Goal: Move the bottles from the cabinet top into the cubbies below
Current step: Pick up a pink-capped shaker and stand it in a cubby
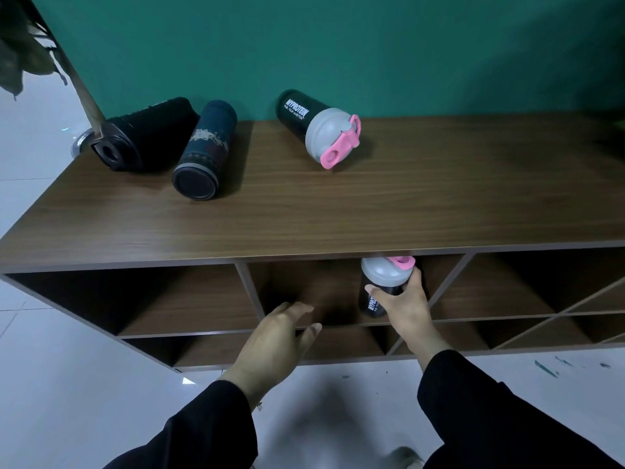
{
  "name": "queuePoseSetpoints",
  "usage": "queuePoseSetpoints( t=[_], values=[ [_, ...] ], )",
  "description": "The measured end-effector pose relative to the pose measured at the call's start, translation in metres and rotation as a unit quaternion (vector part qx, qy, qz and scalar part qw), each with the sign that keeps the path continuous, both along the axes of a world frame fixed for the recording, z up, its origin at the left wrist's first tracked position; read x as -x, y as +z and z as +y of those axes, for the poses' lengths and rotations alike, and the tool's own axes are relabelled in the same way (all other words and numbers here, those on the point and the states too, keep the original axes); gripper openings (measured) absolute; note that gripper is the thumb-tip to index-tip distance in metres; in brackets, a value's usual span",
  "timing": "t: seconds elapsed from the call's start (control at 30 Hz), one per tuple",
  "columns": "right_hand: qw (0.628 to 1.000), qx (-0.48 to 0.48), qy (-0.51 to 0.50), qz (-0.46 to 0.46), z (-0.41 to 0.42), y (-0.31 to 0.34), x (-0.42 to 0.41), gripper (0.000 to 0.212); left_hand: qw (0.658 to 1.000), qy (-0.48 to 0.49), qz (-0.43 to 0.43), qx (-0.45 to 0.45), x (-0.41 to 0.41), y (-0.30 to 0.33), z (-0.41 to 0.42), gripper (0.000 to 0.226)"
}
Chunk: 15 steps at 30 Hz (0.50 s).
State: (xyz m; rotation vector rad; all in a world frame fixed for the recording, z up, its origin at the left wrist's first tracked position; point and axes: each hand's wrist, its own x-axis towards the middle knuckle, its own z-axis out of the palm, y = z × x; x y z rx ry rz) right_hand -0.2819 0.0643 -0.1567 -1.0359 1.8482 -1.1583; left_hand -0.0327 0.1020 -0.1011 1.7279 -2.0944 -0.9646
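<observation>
Green wall (338, 45) behind a brown wood cabinet (338, 214), white tile floor (50, 384) around it. Plant (20, 45) at top left is cut off by the frame edge; its stem runs down behind the black bottle (145, 135).

Three bottles lie on their sides on the cabinet top. Black bottle at far left, long axis running back-right to front-left, cap end facing the camera. Blue bottle (206, 150) touching or just beside it, base or lid facing the camera, can't tell which; its print is too blurred to read. Shaker (314, 126) with grey lid and pink flip cap lies well apart to the right, lid end pointing front-right, base toward the wall.

Second shaker (384, 286) stands upright in the middle upper cubby (304, 292), lid up; lid top is partly hidden by the cabinet top's front edge, lower body hidden by the fingers. Right hand (402, 306) has its grip closed around this shaker's body. Left hand (280, 336) hovers at the same cubby's opening, grip loose and open, holding nothing. Both sleeves (490, 411) black. Cubbies at right are dark and cut off.
</observation>
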Motion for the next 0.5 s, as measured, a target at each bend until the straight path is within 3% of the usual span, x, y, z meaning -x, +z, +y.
queuePoseSetpoints(
  t=[0.37,0.4,0.47,0.5],
  values=[
    [0.998,-0.066,0.02,0.005,0.013,-0.001,0.003,0.079,1.0,0.007,-0.007,0.013,-0.007,0.006,0.012,0.045],
    [0.995,-0.095,0.024,0.017,0.017,-0.001,0.004,0.073,1.0,0.009,-0.006,0.017,-0.008,0.007,0.013,0.045],
    [0.983,-0.164,0.06,0.056,0.025,0.0,0.005,0.042,1.0,0.013,0.003,0.026,-0.01,0.009,0.015,0.042],
    [0.975,-0.196,0.086,0.062,0.031,0.004,0.003,0.039,0.999,0.014,0.006,0.035,-0.01,0.011,0.015,0.04]
  ],
)
